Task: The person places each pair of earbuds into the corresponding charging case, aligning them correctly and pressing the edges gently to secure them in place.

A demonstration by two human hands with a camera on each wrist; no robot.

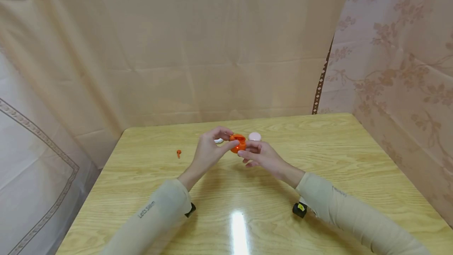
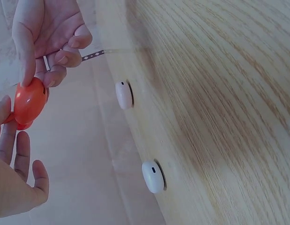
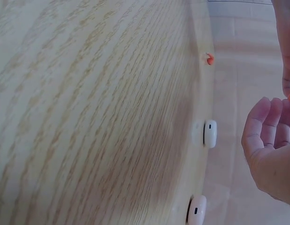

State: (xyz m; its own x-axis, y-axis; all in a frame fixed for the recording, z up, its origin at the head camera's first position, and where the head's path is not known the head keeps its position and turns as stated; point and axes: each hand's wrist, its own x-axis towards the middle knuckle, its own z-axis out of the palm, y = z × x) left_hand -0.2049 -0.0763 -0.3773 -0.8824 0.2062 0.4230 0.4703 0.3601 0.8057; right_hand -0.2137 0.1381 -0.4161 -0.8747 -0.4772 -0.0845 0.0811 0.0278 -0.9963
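An orange earbud case point(image 1: 238, 148) is held above the table, its lid point(image 1: 239, 137) raised. My left hand point(image 1: 209, 146) has its thumb across the front of the case and its index finger at the lid's left side. Between them shows a small orange part point(image 2: 10, 117); whether it is an earbud or part of the case I cannot tell. From the right, my right hand point(image 1: 267, 158) grips the case between thumb and fingers. One loose orange earbud point(image 1: 178, 153) lies on the table, left of my left hand.
Behind the hands, a white rounded case point(image 2: 153, 176) and a pale pink one point(image 1: 255, 136) rest on the wooden table point(image 1: 141, 192). A beige curtain hangs behind the far edge, with patterned cloth at both sides.
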